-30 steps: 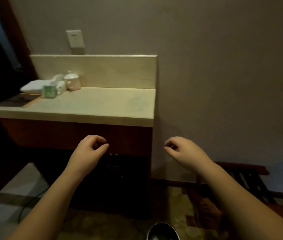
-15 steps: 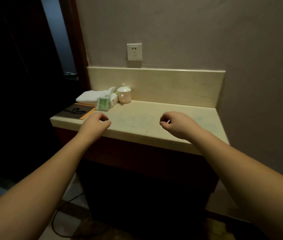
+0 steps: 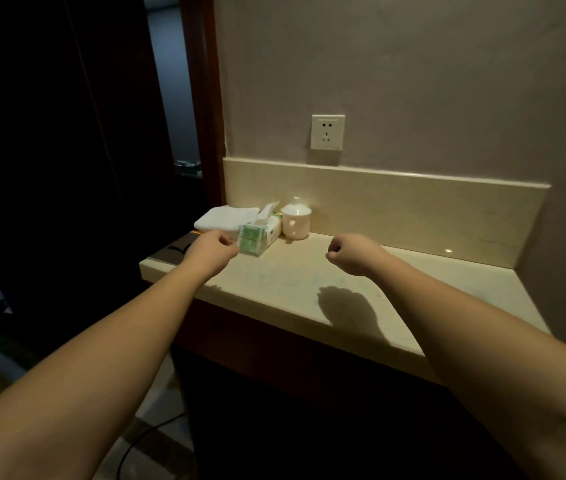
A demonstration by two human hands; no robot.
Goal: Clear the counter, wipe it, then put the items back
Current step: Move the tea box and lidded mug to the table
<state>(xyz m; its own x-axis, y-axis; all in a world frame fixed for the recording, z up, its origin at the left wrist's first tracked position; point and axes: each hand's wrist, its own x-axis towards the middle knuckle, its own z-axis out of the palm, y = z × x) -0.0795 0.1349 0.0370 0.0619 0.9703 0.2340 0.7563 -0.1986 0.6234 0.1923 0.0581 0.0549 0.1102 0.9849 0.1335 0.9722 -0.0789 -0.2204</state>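
We open on the counter [image 3: 309,292], a pale stone slab with a raised backsplash behind it, and its load is bunched at our ten o'clock corner. There sits the tissue pack [image 3: 257,235], green and white, a sheet poking up from its top. Just beside it, toward one o'clock, stands a small pink cup [image 3: 296,223] with a white lid, upright against the backsplash. Behind the pack, toward ten o'clock, lies a folded white towel [image 3: 224,218]. At the counter's far left edge we catch a dark flat pad [image 3: 174,251] with an orange strip along its back, partly hidden by our wrist.

Now our hands. The left hand [image 3: 210,252] hangs over that left end with its fingers loosely curled, knuckles just beside the tissue pack; we cannot tell whether it touches the pack, and it holds nothing we can see. The right hand [image 3: 350,254] floats above the middle of the counter at one o'clock, fingers curled in, gripping nothing, its shadow dropped on the stone toward us.

Up at twelve o'clock a white wall socket [image 3: 327,132] sits above the backsplash. Off at nine o'clock a dark doorway [image 3: 174,98] stands open.
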